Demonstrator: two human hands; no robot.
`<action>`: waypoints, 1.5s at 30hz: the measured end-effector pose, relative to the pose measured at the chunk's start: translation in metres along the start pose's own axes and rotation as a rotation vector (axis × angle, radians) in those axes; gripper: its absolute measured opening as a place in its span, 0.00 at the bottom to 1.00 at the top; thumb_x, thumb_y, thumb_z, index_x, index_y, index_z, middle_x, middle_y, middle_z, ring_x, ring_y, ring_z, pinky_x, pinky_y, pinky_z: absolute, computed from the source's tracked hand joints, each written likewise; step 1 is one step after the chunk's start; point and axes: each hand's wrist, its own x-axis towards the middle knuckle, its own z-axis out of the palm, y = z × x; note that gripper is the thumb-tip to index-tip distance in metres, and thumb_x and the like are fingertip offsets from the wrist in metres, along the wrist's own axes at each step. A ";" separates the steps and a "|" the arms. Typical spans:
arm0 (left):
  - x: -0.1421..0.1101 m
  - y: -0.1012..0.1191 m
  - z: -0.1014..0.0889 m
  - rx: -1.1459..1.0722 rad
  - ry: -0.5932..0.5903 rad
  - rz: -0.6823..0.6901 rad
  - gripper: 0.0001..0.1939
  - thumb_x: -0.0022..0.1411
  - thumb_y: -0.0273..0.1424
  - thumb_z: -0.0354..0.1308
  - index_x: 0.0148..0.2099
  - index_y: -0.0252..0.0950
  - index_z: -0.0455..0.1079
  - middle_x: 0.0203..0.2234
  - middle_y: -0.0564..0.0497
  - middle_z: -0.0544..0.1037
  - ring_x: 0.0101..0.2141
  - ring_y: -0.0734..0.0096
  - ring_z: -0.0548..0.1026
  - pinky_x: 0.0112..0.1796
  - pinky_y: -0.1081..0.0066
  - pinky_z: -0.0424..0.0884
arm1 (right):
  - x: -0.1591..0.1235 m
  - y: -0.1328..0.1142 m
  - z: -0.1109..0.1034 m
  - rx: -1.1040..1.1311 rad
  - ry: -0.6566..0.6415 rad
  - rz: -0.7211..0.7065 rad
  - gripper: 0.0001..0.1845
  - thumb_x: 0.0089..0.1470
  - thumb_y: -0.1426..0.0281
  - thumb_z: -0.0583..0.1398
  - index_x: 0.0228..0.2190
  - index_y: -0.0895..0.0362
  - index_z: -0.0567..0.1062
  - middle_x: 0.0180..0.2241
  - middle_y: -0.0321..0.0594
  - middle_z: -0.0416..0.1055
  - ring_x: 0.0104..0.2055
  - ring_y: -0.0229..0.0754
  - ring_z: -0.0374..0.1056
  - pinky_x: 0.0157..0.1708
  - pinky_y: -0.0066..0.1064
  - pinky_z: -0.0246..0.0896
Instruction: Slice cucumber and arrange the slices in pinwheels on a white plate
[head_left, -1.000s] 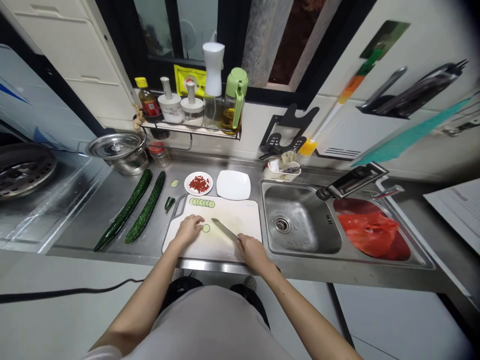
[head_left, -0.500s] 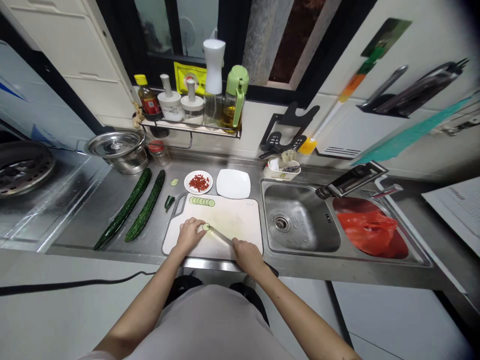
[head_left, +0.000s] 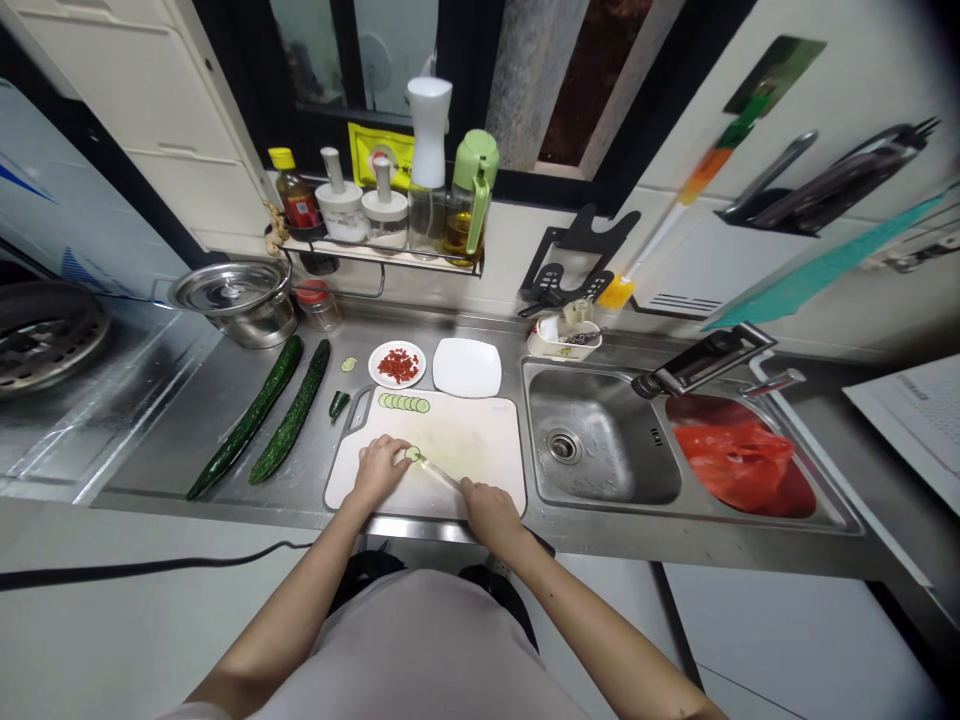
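Observation:
On the white cutting board (head_left: pixel 480 425), my left hand (head_left: pixel 381 468) pinches a single cucumber slice (head_left: pixel 412 454) between its fingertips. My right hand (head_left: pixel 491 508) grips a kitchen knife (head_left: pixel 442 473), whose tip touches or lies right beside that slice. A row of overlapping cucumber slices (head_left: pixel 404 403) lies along the board's upper left edge. Left of the board are a cut cucumber end (head_left: pixel 339 405) and a small pale piece (head_left: pixel 349 365). Two whole cucumbers (head_left: pixel 251 415) rest farther left on the steel counter.
Behind the board stand a plate of chopped red pieces (head_left: pixel 397 366) and a white square plate (head_left: pixel 466 368). To the right is a sink (head_left: pixel 607 490) with a red bag (head_left: pixel 735 465). A lidded steel pot (head_left: pixel 236 300) and a spice rack (head_left: pixel 390 255) stand at the back.
My left hand has moved slightly right and taken hold of the single slice, which is now lifted or tilted. The knife has swung down-left so its tip meets the slice.

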 end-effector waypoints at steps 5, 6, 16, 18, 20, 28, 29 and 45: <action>0.000 0.002 -0.001 0.000 -0.005 -0.013 0.13 0.59 0.36 0.56 0.46 0.43 0.74 0.41 0.47 0.74 0.46 0.59 0.69 0.48 0.60 0.60 | 0.000 -0.003 0.000 -0.002 -0.006 -0.001 0.17 0.55 0.83 0.49 0.45 0.58 0.67 0.37 0.48 0.76 0.42 0.46 0.74 0.36 0.30 0.59; 0.001 0.002 -0.001 -0.001 -0.008 -0.017 0.13 0.59 0.36 0.56 0.46 0.43 0.74 0.41 0.47 0.74 0.46 0.59 0.69 0.48 0.60 0.60 | 0.001 -0.004 0.000 -0.003 -0.006 -0.005 0.17 0.56 0.83 0.49 0.45 0.59 0.67 0.37 0.48 0.76 0.42 0.46 0.74 0.35 0.30 0.59; 0.002 0.003 -0.003 -0.014 -0.036 -0.043 0.13 0.59 0.35 0.57 0.46 0.44 0.74 0.41 0.48 0.74 0.46 0.60 0.69 0.48 0.61 0.59 | 0.004 -0.003 -0.007 0.015 -0.070 -0.050 0.18 0.56 0.82 0.48 0.46 0.59 0.66 0.39 0.49 0.76 0.43 0.47 0.73 0.37 0.32 0.61; 0.002 0.004 -0.004 -0.014 -0.038 -0.050 0.13 0.59 0.35 0.57 0.46 0.44 0.74 0.41 0.48 0.75 0.46 0.60 0.69 0.48 0.61 0.59 | 0.005 -0.004 -0.011 0.016 -0.085 -0.060 0.18 0.56 0.81 0.48 0.46 0.59 0.66 0.39 0.50 0.76 0.44 0.48 0.73 0.37 0.33 0.62; 0.003 0.004 -0.004 -0.014 -0.046 -0.054 0.13 0.59 0.34 0.57 0.46 0.44 0.74 0.41 0.48 0.75 0.46 0.60 0.69 0.48 0.61 0.59 | 0.007 -0.006 -0.015 0.016 -0.091 -0.063 0.17 0.58 0.80 0.48 0.46 0.59 0.66 0.40 0.50 0.75 0.44 0.49 0.73 0.37 0.34 0.62; 0.003 0.005 -0.003 -0.021 -0.043 -0.058 0.13 0.59 0.34 0.57 0.46 0.44 0.74 0.42 0.49 0.75 0.47 0.60 0.69 0.50 0.60 0.58 | 0.017 -0.010 -0.019 0.019 -0.108 -0.081 0.16 0.57 0.81 0.48 0.46 0.60 0.65 0.38 0.50 0.75 0.43 0.49 0.73 0.36 0.34 0.63; 0.002 0.005 -0.003 -0.019 -0.042 -0.060 0.13 0.59 0.34 0.57 0.46 0.44 0.74 0.42 0.49 0.75 0.47 0.60 0.69 0.50 0.60 0.58 | 0.018 -0.011 -0.019 0.020 -0.112 -0.082 0.16 0.57 0.81 0.49 0.46 0.60 0.65 0.38 0.50 0.75 0.43 0.49 0.73 0.36 0.34 0.63; 0.007 0.024 -0.012 0.041 -0.106 -0.159 0.12 0.55 0.30 0.56 0.43 0.41 0.70 0.43 0.48 0.74 0.48 0.58 0.69 0.47 0.61 0.59 | 0.006 -0.006 -0.015 0.024 -0.095 -0.057 0.16 0.57 0.81 0.49 0.46 0.59 0.66 0.38 0.51 0.75 0.43 0.48 0.73 0.38 0.34 0.63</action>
